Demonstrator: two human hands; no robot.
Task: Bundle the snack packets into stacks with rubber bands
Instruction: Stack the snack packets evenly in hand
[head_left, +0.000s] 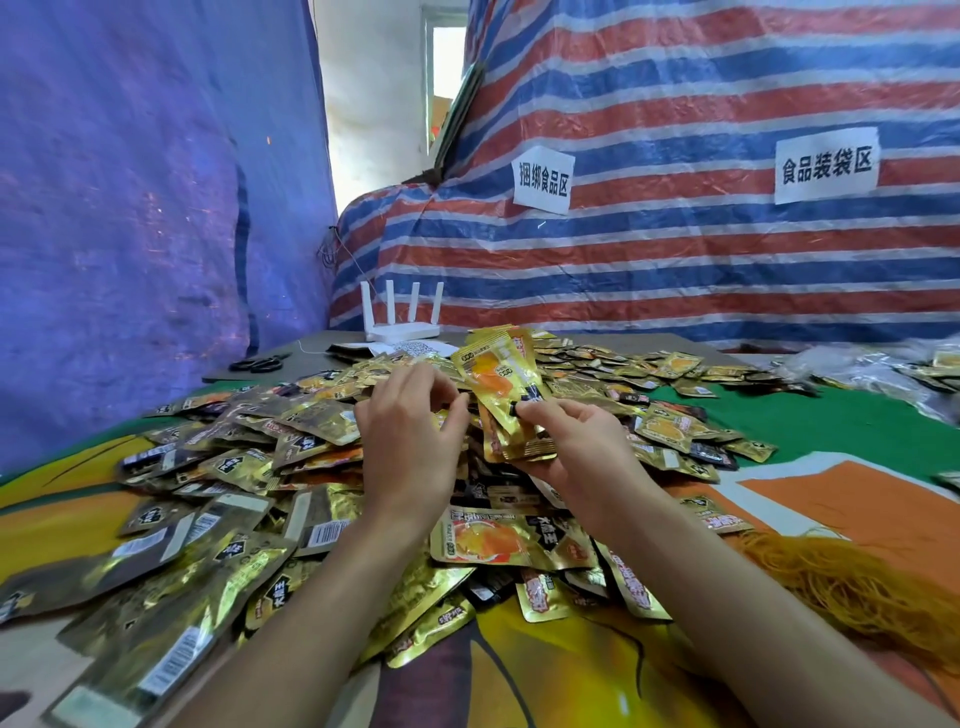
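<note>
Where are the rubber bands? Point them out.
Head view, lower right: the rubber bands lie in a tangled heap on the cloth, just right of the right forearm.

Soft, even daylight fills the scene, brightest at the opening (448, 62) far back, which is blown out to white. The foil packets (208, 519) throw small patches of glare, and shadows beneath them are faint. The middle is sharp; toward the lower corners the packets and the rubber bands (857, 587) smear and stretch. The wide lens bows the striped tarp (675, 260) toward the edges.
</note>
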